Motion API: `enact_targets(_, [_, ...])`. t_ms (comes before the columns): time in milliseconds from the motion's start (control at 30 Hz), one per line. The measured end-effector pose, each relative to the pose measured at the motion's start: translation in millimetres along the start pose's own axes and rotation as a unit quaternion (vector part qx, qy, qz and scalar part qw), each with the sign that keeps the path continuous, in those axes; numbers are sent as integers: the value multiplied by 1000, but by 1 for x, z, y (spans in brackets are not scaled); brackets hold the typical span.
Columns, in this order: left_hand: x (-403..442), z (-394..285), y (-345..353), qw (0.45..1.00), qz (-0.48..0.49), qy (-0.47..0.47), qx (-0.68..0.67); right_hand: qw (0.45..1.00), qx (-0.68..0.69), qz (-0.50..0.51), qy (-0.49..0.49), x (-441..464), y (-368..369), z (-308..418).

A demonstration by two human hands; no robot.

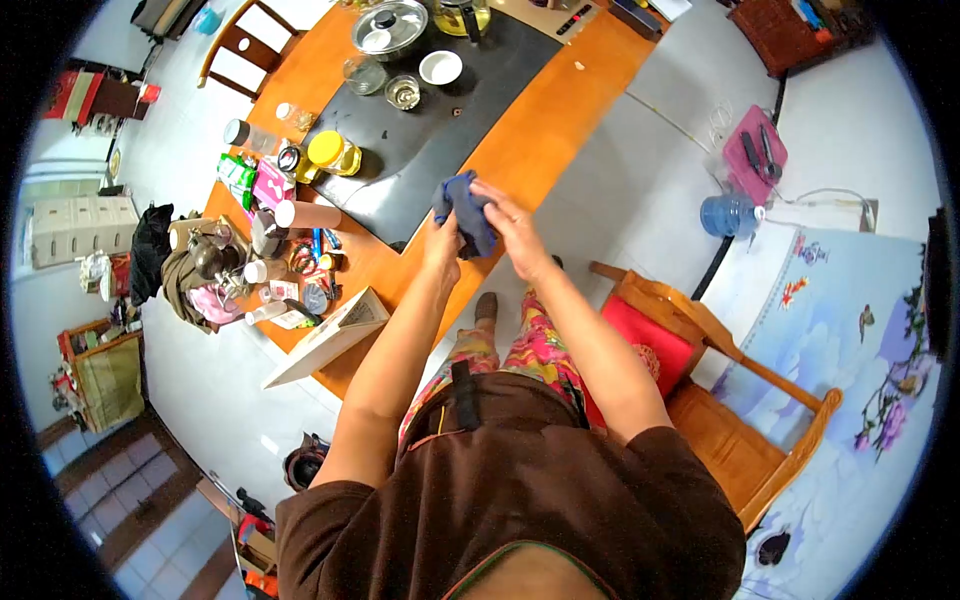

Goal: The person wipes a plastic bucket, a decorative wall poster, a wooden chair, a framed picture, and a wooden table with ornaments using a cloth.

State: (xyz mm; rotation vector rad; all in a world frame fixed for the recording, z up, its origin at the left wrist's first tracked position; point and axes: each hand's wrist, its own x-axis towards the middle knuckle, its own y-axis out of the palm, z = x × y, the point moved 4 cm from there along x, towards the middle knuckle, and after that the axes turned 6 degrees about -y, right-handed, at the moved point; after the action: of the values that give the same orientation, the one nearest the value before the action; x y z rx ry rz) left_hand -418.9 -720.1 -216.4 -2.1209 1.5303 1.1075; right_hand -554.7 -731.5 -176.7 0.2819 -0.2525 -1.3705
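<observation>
A crumpled dark blue-grey cloth (pixel 474 222) is held between my two hands, above the near edge of the wooden table (pixel 510 150). My left hand (pixel 441 247) is on the cloth's left and lower side, its fingers partly hidden by the fabric. On the right side, my right hand (pixel 514 232) presses against the cloth with its fingers close together. Beyond the cloth lies the table's black mat (pixel 425 135). A yellow-lidded jar (pixel 334 152) stands on it, to the left of my hands.
A lidded glass pot (pixel 389 28), a white bowl (pixel 440 68) and glass bowls stand farther back. Bottles, bags and small items crowd the table's left end, beside a white tilted box (pixel 335 340). A wooden chair (pixel 735 425) with a red cushion is at right.
</observation>
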Motion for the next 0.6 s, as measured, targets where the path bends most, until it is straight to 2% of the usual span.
enact_targets(67, [12,9,-22,998,-14,5,-65,992,-94,68,-43,7,14,11])
enact_targets(100, [19,8,-34,998,1,15,-62,994,-60,86,-23,8,18,0])
enact_targets(133, [18,6,-39,991,2,42,-125,982,-107,133,-81,11,24,14])
enact_targets(200, [10,4,-45,973,88,-18,-215,941,-191,241,-139,14,31,29])
enact_targets(233, [14,8,-53,974,94,-27,-204,923,-219,285,-135,17,34,32])
enact_targets(267, [18,14,-65,982,51,-35,-179,889,-301,314,-144,17,34,26])
enact_targets(333, [26,32,-82,982,-148,47,-110,868,-363,329,-83,19,27,-5])
enact_targets(400, [19,53,-103,957,-254,65,-125,858,-429,263,-103,23,22,-34])
enact_targets(433, [18,63,-107,950,-277,83,-118,837,-481,240,-102,23,27,-44])
enact_targets(467, [14,70,-112,946,-302,108,-49,822,-500,252,-103,21,34,-53])
enact_targets(533, [0,73,-105,922,-343,180,-11,791,-537,272,-107,14,50,-69])
enact_targets(567, [-10,73,-103,905,-381,180,59,784,-529,316,-68,9,57,-80])
enact_targets(600, [-15,72,-100,898,-391,193,57,744,-565,348,-84,3,60,-87])
